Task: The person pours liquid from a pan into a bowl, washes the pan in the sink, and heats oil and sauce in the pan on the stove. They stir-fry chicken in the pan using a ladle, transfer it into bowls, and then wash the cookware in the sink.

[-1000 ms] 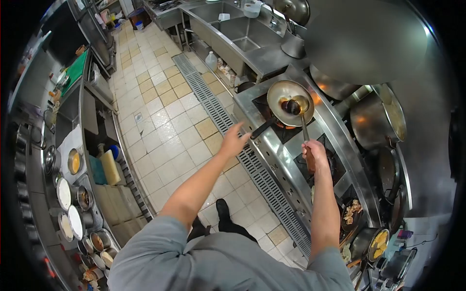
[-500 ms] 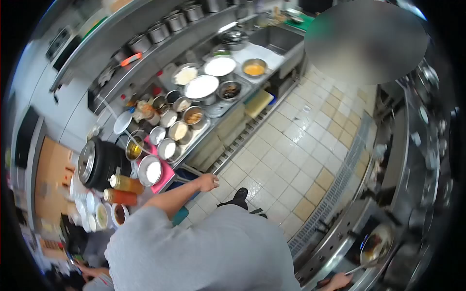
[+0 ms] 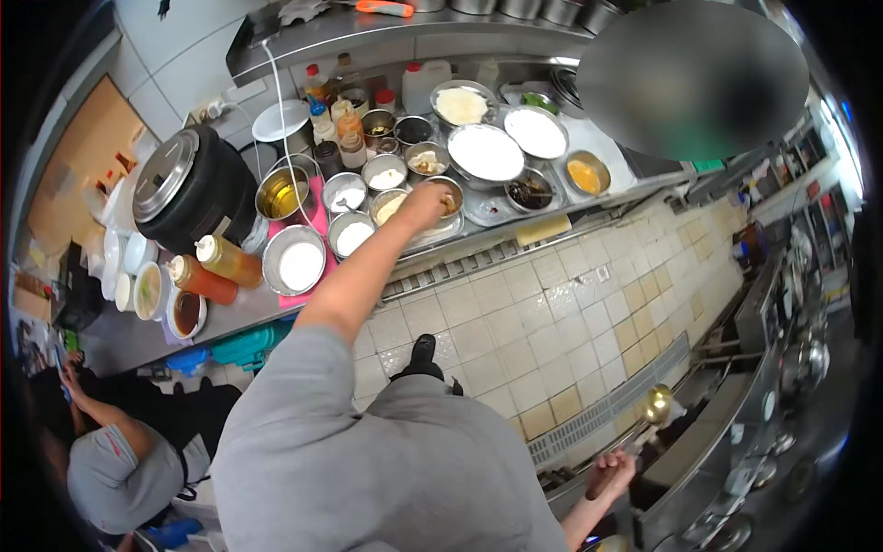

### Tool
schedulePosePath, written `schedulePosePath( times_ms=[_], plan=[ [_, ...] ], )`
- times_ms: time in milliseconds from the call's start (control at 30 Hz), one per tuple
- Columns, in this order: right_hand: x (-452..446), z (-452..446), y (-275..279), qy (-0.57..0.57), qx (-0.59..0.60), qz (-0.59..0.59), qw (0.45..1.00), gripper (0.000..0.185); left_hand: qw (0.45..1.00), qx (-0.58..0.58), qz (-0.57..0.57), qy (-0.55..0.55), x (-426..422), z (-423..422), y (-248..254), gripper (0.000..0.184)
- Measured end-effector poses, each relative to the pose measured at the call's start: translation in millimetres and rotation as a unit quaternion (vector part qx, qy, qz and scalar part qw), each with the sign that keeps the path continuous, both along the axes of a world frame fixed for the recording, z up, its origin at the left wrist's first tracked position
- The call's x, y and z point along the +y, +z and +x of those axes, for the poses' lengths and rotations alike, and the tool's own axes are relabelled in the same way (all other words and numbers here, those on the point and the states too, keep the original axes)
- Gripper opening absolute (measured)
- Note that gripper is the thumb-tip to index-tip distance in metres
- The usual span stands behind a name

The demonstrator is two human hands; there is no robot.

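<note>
The ladle (image 3: 657, 403) is showing a rounded metal cup, shining with a golden glint, at the end of a slim handle; it is standing out above the floor on the right side of the aisle, and the right hand (image 3: 611, 474) is gripping it with curled fingers. The left hand (image 3: 422, 208) is hanging over the brown-filled bowl (image 3: 461, 196) on the counter, its fingertips dipping out of sight, so whether they are pinching anything I cannot tell. That bowl is shining at its round steel rim, and the hand is covering part of its brownish, lumpy contents. Behind it, two wide bowls are holding smooth, bright white contents, while the grated-food bowl (image 3: 462, 106) is carrying a pale, shredded-looking heap. To the right, the dark-filled bowl (image 3: 530, 189) is sitting near the orange-liquid bowl (image 3: 587, 175). To the left, the powder bowl (image 3: 301, 266) is holding something white, the steel pot (image 3: 283, 197) is holding clear yellow liquid, and two plastic squeeze bottles, one orange-red (image 3: 204, 282), one yellowish (image 3: 230, 262), are leaning near the black rounded cooker (image 3: 198, 193).
</note>
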State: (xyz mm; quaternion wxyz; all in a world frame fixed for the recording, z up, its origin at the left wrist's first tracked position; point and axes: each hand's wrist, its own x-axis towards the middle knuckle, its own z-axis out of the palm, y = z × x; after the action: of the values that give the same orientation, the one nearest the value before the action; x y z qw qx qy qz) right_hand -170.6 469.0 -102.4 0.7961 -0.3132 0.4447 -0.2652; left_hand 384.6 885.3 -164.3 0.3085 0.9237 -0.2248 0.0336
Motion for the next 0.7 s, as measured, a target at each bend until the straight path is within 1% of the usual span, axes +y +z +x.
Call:
schedulePosePath(
  times_ms=[33,100,133,167,233,267,333,367,433,467,533,567,633,667,700],
  plan=[
    [-1,20,-8,0.034,0.003,0.035,0.999,0.022,0.996,0.077,0.047,-0.006,-8,21,2,0.036],
    [20,66,2,0.093,0.055,0.053,0.993,0.022,0.984,0.127,0.127,0.015,-22,75,-58,0.027],
    [33,88,8,0.104,0.103,0.035,0.989,0.022,0.980,0.134,0.143,0.026,-31,67,-38,0.025],
    [34,100,6,0.145,0.111,0.057,0.981,0.022,0.981,0.107,0.153,0.049,-38,72,-48,0.023],
    [27,116,-13,0.221,0.112,0.085,0.965,0.023,0.972,0.155,0.150,0.095,-47,79,-64,0.021],
    [27,125,-14,0.229,0.117,0.085,0.963,0.023,0.970,0.161,0.149,0.102,-45,75,-65,0.021],
    [26,152,-15,0.333,0.164,0.047,0.927,0.028,0.972,0.147,0.159,0.087,-45,64,-52,0.020],
    [20,165,-17,0.384,0.152,0.039,0.910,0.030,0.973,0.142,0.155,0.097,-46,65,-50,0.020],
    [22,198,-5,0.469,0.181,-0.012,0.864,0.032,0.966,0.131,0.218,0.037,-46,70,-54,0.021],
    [14,211,-16,0.474,0.173,-0.017,0.863,0.032,0.967,0.124,0.217,0.045,-47,76,-54,0.021],
    [-8,235,-46,0.556,0.214,-0.039,0.803,0.033,0.960,0.177,0.212,0.034,-52,79,-63,0.023],
    [-14,247,-49,0.569,0.205,-0.045,0.796,0.033,0.960,0.173,0.212,0.052,-57,81,-71,0.023],
    [-22,279,-57,0.617,0.208,-0.042,0.758,0.015,0.929,0.197,0.312,-0.035,-56,92,-79,0.025],
    [-32,292,-64,0.654,0.200,-0.031,0.729,0.029,0.925,0.218,0.311,-0.021,-56,93,-74,0.026],
    [-38,304,-71,0.666,0.195,-0.034,0.719,0.029,0.925,0.221,0.309,-0.004,-58,90,-64,0.026]
  ],
)
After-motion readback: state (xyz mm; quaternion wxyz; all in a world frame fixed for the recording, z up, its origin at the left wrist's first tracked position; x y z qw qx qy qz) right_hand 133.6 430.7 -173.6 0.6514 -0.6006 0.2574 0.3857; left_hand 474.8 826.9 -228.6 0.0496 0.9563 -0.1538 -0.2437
